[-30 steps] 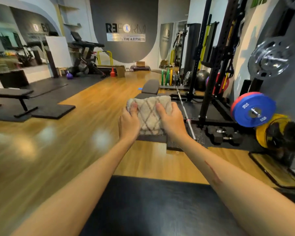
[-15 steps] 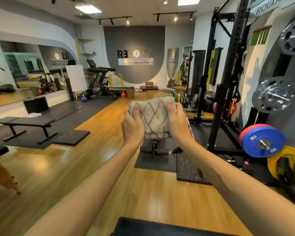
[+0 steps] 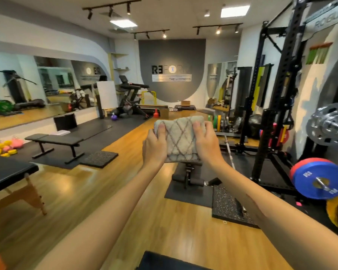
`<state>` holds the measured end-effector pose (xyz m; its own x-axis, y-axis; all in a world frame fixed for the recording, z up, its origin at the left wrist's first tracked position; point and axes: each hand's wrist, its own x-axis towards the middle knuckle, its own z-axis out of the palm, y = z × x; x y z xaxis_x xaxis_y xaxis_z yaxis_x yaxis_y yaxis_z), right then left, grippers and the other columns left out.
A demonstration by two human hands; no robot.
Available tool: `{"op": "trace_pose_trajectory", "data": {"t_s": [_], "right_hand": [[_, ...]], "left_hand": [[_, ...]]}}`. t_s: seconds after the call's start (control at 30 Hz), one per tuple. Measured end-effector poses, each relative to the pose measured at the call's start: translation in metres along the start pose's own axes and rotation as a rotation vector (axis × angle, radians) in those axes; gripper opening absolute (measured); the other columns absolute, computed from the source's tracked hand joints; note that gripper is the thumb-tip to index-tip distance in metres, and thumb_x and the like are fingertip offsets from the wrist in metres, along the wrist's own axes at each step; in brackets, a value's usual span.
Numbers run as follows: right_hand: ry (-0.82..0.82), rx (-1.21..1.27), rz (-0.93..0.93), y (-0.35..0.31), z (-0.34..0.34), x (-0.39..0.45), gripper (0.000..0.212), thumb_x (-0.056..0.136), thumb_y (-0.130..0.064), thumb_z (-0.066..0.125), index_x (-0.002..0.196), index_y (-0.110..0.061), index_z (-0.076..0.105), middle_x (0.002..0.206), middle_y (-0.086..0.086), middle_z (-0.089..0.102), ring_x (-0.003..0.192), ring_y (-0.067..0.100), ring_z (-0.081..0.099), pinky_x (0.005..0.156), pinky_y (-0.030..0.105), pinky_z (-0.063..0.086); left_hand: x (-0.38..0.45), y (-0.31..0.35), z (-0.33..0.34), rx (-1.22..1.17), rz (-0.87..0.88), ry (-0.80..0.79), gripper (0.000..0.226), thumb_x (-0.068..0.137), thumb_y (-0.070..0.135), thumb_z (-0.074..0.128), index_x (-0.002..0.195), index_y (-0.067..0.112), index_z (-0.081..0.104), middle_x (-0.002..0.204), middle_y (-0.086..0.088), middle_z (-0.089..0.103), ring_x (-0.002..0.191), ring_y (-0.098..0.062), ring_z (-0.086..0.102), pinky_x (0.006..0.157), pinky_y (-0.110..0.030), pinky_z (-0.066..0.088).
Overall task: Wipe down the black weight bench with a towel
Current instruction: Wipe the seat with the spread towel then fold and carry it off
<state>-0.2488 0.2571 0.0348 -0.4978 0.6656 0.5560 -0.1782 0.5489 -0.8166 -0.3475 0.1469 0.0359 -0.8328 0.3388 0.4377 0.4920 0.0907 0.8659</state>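
While towel (image 3: 180,138) sits folded between my hands, held out at arm's length, no wiping yet. Left hand (image 3: 154,146) clamped on left edge, right hand (image 3: 206,144) on right, thumbs on top, keeping pad flat. Black weight bench (image 3: 164,262) just below, at frame bottom. Flat bench (image 3: 54,140) far left, well apart.

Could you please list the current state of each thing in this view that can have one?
Towel: folded, held up in the air, touching no bench.
Left hand: closed on the towel's left edge.
Right hand: closed on the towel's right edge.
Flat bench: bare, standing on the dark mat.
Blue weight plate: mounted on its peg.
Ceiling lights: on.
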Motion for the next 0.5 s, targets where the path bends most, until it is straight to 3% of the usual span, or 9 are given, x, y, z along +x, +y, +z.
{"op": "trace_pose_trajectory", "data": {"t_s": [0.13, 0.27, 0.43, 0.5], "right_hand": [[-0.084, 0.077, -0.013, -0.001, 0.018, 0.001, 0.031, 0.102, -0.048, 0.043, 0.114, -0.019, 0.049, 0.099, -0.011, 0.057, 0.091, -0.001, 0.055, 0.071, 0.014, 0.045], [-0.166, 0.151, -0.012, -0.005, 0.052, -0.004, 0.036, 0.102, -0.050, 0.043, 0.114, -0.017, 0.049, 0.095, -0.010, 0.058, 0.086, -0.001, 0.056, 0.077, 0.027, 0.046], [-0.328, 0.238, -0.025, -0.022, 0.102, -0.022, 0.036, 0.103, -0.048, 0.042, 0.114, -0.015, 0.049, 0.092, -0.008, 0.057, 0.082, 0.001, 0.056, 0.065, 0.016, 0.043], [-0.384, 0.264, -0.033, -0.031, 0.123, -0.032, 0.036, 0.102, -0.049, 0.042, 0.114, -0.015, 0.049, 0.093, -0.008, 0.056, 0.084, 0.002, 0.056, 0.067, 0.020, 0.042]], "left_hand": [[-0.011, 0.002, -0.020, 0.083, -0.029, 0.097, 0.052, 0.102, 0.051, 0.027, 0.119, 0.009, 0.053, 0.103, 0.004, 0.048, 0.100, -0.015, 0.044, 0.078, -0.028, 0.027], [-0.016, -0.011, -0.051, 0.106, -0.042, 0.221, 0.051, 0.100, 0.056, 0.027, 0.107, 0.013, 0.054, 0.105, -0.003, 0.058, 0.107, -0.026, 0.053, 0.079, -0.033, 0.032], [-0.028, -0.026, -0.103, 0.157, -0.088, 0.381, 0.062, 0.098, 0.060, 0.024, 0.125, 0.013, 0.055, 0.124, -0.008, 0.059, 0.119, -0.027, 0.050, 0.095, -0.037, 0.038], [-0.037, -0.031, -0.126, 0.186, -0.090, 0.431, 0.063, 0.099, 0.060, 0.023, 0.128, 0.014, 0.054, 0.126, -0.006, 0.058, 0.122, -0.025, 0.048, 0.095, -0.034, 0.036]]}}
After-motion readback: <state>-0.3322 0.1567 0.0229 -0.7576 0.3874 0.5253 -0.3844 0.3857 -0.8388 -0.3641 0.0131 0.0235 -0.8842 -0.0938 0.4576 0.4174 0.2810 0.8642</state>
